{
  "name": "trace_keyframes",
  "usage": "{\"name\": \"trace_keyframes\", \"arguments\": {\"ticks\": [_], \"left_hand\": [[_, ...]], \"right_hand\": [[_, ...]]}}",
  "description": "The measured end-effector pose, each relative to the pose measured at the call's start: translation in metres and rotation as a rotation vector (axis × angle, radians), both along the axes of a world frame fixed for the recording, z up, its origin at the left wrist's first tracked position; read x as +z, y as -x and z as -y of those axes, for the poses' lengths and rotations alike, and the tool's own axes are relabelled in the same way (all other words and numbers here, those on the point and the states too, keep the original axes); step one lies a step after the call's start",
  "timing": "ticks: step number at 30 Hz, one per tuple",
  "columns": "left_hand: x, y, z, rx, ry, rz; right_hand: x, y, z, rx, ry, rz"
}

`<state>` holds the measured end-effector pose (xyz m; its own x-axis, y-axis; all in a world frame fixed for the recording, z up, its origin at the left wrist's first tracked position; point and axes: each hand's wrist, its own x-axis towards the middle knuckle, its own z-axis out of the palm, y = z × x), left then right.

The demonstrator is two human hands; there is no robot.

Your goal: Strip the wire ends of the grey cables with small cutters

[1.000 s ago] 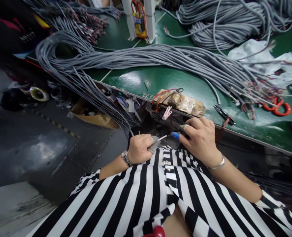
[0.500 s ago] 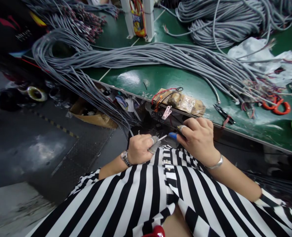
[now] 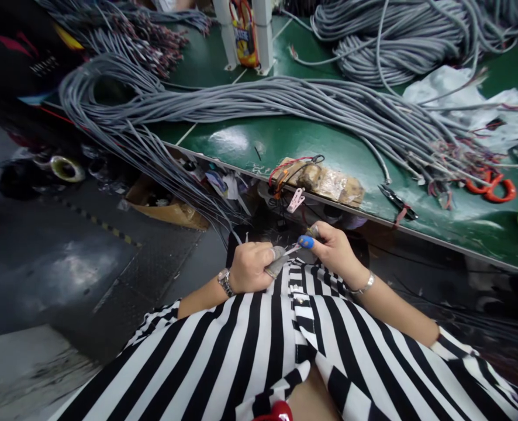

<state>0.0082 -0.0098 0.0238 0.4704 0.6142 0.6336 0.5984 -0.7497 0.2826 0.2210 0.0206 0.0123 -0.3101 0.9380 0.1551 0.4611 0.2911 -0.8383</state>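
Note:
My left hand (image 3: 254, 266), with grey wrapping on thumb and finger, is closed around a grey cable near its end. A thin pale stretch of this cable (image 3: 293, 249) sticks out toward the right. My right hand (image 3: 329, 248) pinches the tip of that stretch between a blue-covered thumb and a wrapped forefinger. Both hands are close together in front of the striped shirt, below the table edge. A bundle of grey cables (image 3: 171, 169) hangs off the table toward my left hand. Exactly what lies between the right fingertips is too small to make out.
On the green table (image 3: 232, 137) lies a long bundle of grey cables (image 3: 263, 96). Nippers (image 3: 397, 202), orange-handled scissors (image 3: 496, 187) and a taped block (image 3: 324, 181) with a pink clip (image 3: 296, 200) are near the front edge. A cardboard box (image 3: 166, 207) stands on the floor.
My right hand has moved left and slightly down, closer to my left hand, and its fingers now meet the pale cable end. My left hand has barely moved.

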Motion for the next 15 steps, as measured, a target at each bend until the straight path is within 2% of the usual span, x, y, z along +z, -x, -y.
{"name": "trace_keyframes", "arguments": {"ticks": [2,5,8,10,12,13,15], "left_hand": [[0.0,0.001,-0.001,-0.01,-0.014,-0.004],[-0.001,0.002,-0.002,-0.015,-0.016,0.015],[-0.003,0.003,-0.002,0.022,0.094,0.071],[-0.005,0.003,-0.002,0.048,0.194,0.11],[-0.005,0.002,-0.002,0.073,0.246,0.122],[-0.005,0.001,-0.002,0.079,0.25,0.112],[-0.004,0.001,-0.003,0.061,0.222,0.069]], "right_hand": [[-0.002,0.002,0.001,-0.038,0.056,0.027],[0.005,-0.001,0.003,-0.057,-0.076,0.255],[0.017,-0.009,0.002,0.093,-0.152,0.392],[0.021,-0.013,-0.001,0.266,-0.087,0.312],[0.018,-0.012,-0.003,0.372,0.002,0.133],[0.015,-0.011,-0.003,0.378,0.035,0.043],[0.009,-0.005,-0.002,0.293,0.058,-0.048]]}}
